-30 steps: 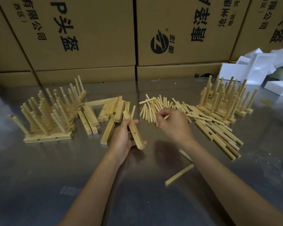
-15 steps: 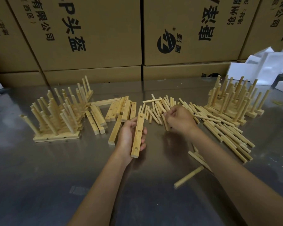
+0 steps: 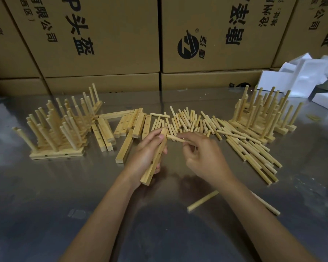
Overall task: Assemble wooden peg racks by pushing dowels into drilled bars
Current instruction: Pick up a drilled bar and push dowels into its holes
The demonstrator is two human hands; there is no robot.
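My left hand (image 3: 143, 155) grips a drilled wooden bar (image 3: 155, 158), held lengthwise with its holed face turned right. My right hand (image 3: 203, 156) pinches a short dowel (image 3: 176, 138) whose left tip meets the bar near its far end, beside my left thumb. A spread of loose dowels (image 3: 225, 133) lies behind and to the right of my hands. Loose drilled bars (image 3: 130, 123) lie in a pile just left of centre.
Finished peg racks stand stacked at the left (image 3: 61, 133) and at the right (image 3: 261, 118) on the metal table (image 3: 45, 195). Two stray dowels (image 3: 203, 201) lie near my right forearm. Cardboard boxes (image 3: 106, 35) wall the back; white foam pieces (image 3: 303, 74) sit far right.
My right hand left the dowel pile with one dowel and brought it to the bar's far end. My left hand tilted the bar and raised it slightly.
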